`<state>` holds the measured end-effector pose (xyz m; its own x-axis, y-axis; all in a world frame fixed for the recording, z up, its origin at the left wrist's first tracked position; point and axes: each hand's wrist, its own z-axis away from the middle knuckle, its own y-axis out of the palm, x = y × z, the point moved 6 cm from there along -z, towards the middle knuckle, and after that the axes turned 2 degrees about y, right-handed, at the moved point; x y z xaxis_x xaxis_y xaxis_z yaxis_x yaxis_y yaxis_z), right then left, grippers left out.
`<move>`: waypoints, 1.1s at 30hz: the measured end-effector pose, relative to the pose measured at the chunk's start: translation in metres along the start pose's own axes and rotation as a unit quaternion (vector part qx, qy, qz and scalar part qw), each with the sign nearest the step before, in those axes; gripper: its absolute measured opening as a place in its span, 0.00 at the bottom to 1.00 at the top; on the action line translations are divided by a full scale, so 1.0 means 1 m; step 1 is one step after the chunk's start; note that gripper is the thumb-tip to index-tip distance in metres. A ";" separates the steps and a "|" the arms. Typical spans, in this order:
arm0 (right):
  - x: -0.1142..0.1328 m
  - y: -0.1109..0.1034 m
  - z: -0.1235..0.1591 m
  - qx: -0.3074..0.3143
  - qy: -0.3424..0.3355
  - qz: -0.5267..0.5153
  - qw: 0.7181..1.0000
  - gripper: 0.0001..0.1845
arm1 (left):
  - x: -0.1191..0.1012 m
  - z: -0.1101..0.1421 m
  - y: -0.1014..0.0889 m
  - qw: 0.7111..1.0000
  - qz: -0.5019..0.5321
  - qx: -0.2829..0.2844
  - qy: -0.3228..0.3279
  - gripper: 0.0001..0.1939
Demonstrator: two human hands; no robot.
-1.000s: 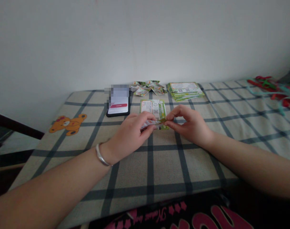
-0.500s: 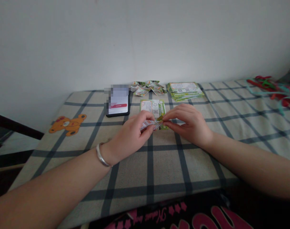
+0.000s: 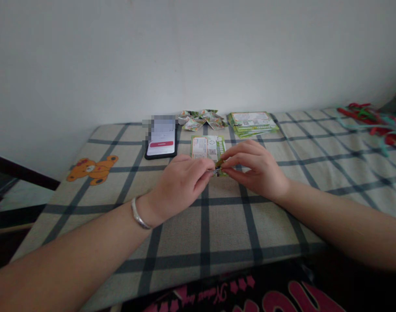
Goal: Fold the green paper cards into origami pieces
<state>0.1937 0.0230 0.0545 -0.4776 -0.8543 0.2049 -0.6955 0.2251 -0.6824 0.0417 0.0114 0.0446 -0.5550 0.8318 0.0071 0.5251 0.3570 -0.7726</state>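
My left hand [image 3: 186, 178], with a silver bracelet [image 3: 139, 213] at the wrist, is closed in a pinch on a small folded printed paper [image 3: 217, 170]. From the other side, my right hand [image 3: 256, 171] pinches the same paper between thumb and fingertips. Most of the paper is hidden by the fingers. Just beyond and partly under the hands lies a flat green and white printed sheet [image 3: 204, 146]. Behind it, several crumpled-looking folded papers [image 3: 204, 121] sit near the wall. To their right is a stack of similar printed sheets [image 3: 253, 123].
A phone [image 3: 162, 149] with a lit screen lies left of the sheet. A flat orange bear figure [image 3: 93, 170] is near the left edge of the checked tablecloth [image 3: 181, 242]. Red, green and pale blue strips [image 3: 376, 128] are heaped at the far right, against the wall [image 3: 198, 56].
My left fingers have rolled forward and now cover more of the folded paper. The right fingertips have shifted slightly left, still pinching it.
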 end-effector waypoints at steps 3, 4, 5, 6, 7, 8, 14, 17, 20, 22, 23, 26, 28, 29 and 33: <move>0.000 0.001 0.000 0.002 -0.004 0.007 1.000 0.01 | -0.004 0.000 -0.001 0.999 -0.032 -0.002 0.042 0.01; 0.000 0.001 0.000 0.003 -0.006 0.009 1.000 0.01 | -0.006 0.000 -0.001 0.998 -0.040 -0.002 0.055 0.01; 0.001 0.001 0.000 0.004 -0.008 0.011 1.000 0.01 | -0.006 0.000 -0.002 0.997 -0.047 -0.001 0.065 0.02; 0.001 0.001 0.001 0.004 -0.009 0.013 1.000 0.01 | -0.007 0.000 -0.002 0.996 -0.051 0.001 0.074 0.02; 0.001 0.001 0.001 0.004 -0.010 0.016 1.000 0.02 | -0.008 0.000 -0.003 0.995 -0.053 0.003 0.081 0.03; 0.001 0.001 0.001 0.004 -0.011 0.019 1.000 0.02 | -0.008 0.000 -0.003 0.995 -0.054 0.005 0.085 0.03; 0.000 0.004 0.004 0.015 -0.014 0.034 0.999 0.02 | -0.008 0.000 -0.004 0.995 -0.055 0.012 0.084 0.04; 0.000 0.004 0.003 0.016 -0.011 0.035 0.999 0.02 | -0.008 0.000 -0.003 0.995 -0.056 0.010 0.078 0.03; 0.001 0.004 0.003 0.017 -0.008 0.032 0.999 0.03 | -0.007 0.000 -0.002 0.996 -0.058 0.003 0.071 0.02; 0.002 0.004 0.002 0.013 -0.012 0.025 1.000 0.03 | -0.007 0.000 -0.002 0.996 -0.060 -0.002 0.067 0.02; 0.003 0.003 0.002 0.010 -0.014 0.021 1.000 0.04 | -0.008 0.000 -0.002 0.996 -0.061 -0.005 0.068 0.02; 0.005 0.004 0.002 0.007 -0.019 0.012 1.000 0.03 | -0.010 0.000 -0.003 0.995 -0.062 -0.007 0.071 0.02; 0.005 0.004 0.002 0.010 -0.020 0.010 1.000 0.03 | -0.010 0.000 -0.002 0.995 -0.062 -0.001 0.072 0.03; 0.005 0.005 0.002 0.014 -0.022 0.011 1.000 0.02 | -0.010 0.000 -0.002 0.996 -0.063 0.003 0.071 0.04; 0.006 0.006 0.002 0.022 -0.022 0.035 0.999 0.02 | -0.010 -0.001 -0.004 0.996 -0.069 0.007 0.058 0.07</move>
<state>0.1874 0.0188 0.0502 -0.4989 -0.8575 0.1258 -0.6365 0.2640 -0.7247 0.0457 0.0023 0.0480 -0.5422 0.8194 0.1861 0.4396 0.4654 -0.7682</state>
